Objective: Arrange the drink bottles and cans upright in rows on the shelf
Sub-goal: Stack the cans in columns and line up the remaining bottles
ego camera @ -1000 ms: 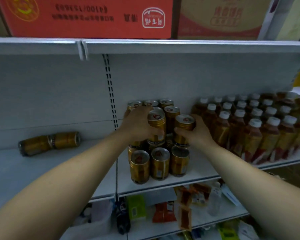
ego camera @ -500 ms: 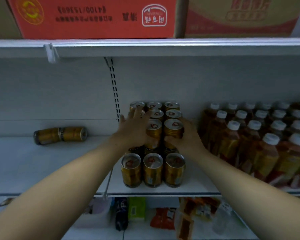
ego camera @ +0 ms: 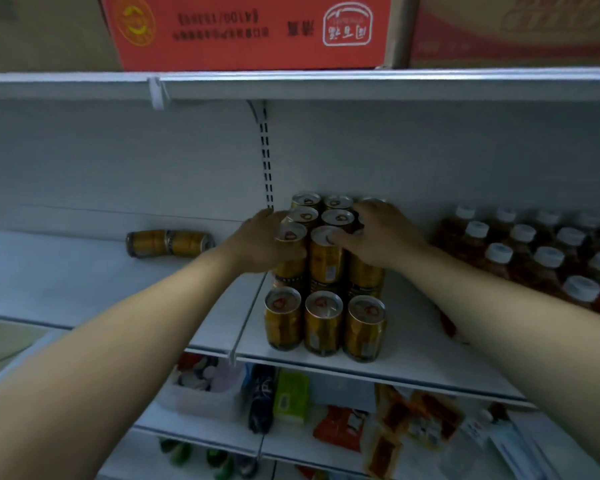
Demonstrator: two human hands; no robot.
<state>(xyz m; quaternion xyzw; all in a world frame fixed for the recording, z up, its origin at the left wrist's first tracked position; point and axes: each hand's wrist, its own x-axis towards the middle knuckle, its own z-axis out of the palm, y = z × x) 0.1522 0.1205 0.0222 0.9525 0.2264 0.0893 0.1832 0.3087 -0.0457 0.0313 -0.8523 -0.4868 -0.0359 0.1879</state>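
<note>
Gold drink cans stand upright in a block on the white shelf point(ego camera: 430, 362), three in the front row point(ego camera: 323, 323) and more stacked two high behind. My left hand point(ego camera: 262, 244) wraps the left can of the upper layer point(ego camera: 291, 258). My right hand point(ego camera: 381, 237) lies over the right upper can point(ego camera: 366, 271), with its thumb on the lid of the middle can point(ego camera: 326, 251). Two gold cans point(ego camera: 168, 243) lie on their sides, end to end, on the left shelf section. Tea bottles with white caps point(ego camera: 534, 258) stand in rows on the right.
Red cartons point(ego camera: 250, 29) sit on the shelf above. The slotted upright point(ego camera: 266, 161) runs down the back wall just left of the cans. Snack packets and a green box point(ego camera: 290, 396) fill the lower shelves. The left shelf section holds only the two lying cans.
Both hands have pushed their cans back and together, so they stand in line in the upper layer. My right hand has slid up over its can's top.
</note>
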